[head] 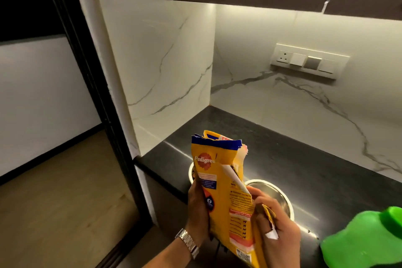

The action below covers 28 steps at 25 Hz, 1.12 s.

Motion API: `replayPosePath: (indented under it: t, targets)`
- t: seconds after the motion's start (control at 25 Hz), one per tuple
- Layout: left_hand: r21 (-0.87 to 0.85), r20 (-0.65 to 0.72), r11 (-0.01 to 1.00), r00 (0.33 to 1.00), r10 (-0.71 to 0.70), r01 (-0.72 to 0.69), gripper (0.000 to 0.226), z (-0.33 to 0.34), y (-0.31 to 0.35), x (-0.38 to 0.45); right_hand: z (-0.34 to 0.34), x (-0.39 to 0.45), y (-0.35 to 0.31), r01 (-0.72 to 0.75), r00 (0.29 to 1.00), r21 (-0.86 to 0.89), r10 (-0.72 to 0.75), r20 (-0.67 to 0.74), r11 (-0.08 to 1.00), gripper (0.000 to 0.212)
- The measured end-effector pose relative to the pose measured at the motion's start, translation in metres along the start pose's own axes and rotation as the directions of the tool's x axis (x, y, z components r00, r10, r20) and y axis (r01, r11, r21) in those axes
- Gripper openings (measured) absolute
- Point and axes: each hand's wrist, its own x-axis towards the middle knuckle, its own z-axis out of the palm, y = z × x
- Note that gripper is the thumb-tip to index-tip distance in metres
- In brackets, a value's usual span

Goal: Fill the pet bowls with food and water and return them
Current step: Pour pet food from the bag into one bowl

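A yellow Pedigree food bag (226,189) with a torn blue top is held upright over the black counter (304,169). My left hand (199,211), with a metal watch at the wrist, grips its left side. My right hand (276,228) grips its right edge low down, with a torn strip of the bag between the fingers. Behind the bag stand two steel bowls: one (192,173) is mostly hidden at the left, the other (272,193) shows its shiny inside at the right. I cannot see whether the left bowl holds food.
A green plastic water bottle (365,239) stands at the counter's right front corner. A marble backsplash with a switch panel (309,61) rises behind, with dark cabinets above. To the left are a dark door frame (104,115) and wooden floor.
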Motion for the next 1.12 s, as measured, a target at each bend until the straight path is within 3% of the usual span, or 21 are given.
replayPosePath:
  t: [0.16, 0.36, 0.48, 0.56, 0.72, 0.96, 1.12]
  targets:
    - [0.081, -0.075, 0.996, 0.996, 0.048, -0.042, 0.047, -0.027, 0.014, 0.018, 0.033, 0.014, -0.009, -0.13, 0.991, 0.033, 0.129, 0.039, 0.991, 0.021]
    - [0.168, -0.082, 0.98, 0.989, 0.123, -0.108, 0.045, -0.052, 0.04, 0.071, 0.084, 0.06, -0.024, -0.036, 0.99, -0.172, 0.058, 0.127, 0.984, 0.057]
    - [0.235, -0.064, 0.96, 0.983, 0.171, -0.152, 0.033, -0.07, 0.053, 0.122, 0.126, 0.096, -0.023, -0.031, 0.998, -0.189, 0.042, 0.055, 0.982, 0.022]
    - [0.253, -0.035, 0.953, 0.983, 0.183, -0.168, 0.03, -0.084, 0.061, 0.153, 0.155, 0.118, -0.019, -0.085, 0.996, -0.175, 0.088, 0.01, 0.981, 0.01]
    - [0.197, 0.059, 0.968, 0.987, 0.149, -0.158, 0.032, -0.094, 0.083, 0.211, 0.199, 0.156, -0.006, -0.218, 0.975, -0.02, 0.217, -0.05, 0.976, 0.016]
    - [0.369, 0.233, 0.908, 0.966, 0.116, -0.198, 0.035, -0.095, 0.11, 0.277, 0.241, 0.218, 0.019, -0.335, 0.92, 0.071, 0.342, -0.191, 0.94, 0.016]
    - [0.413, 0.097, 0.891, 0.982, 0.161, -0.187, 0.042, -0.117, 0.076, 0.26, 0.268, 0.252, 0.04, -0.373, 0.883, 0.039, 0.368, -0.29, 0.927, 0.02]
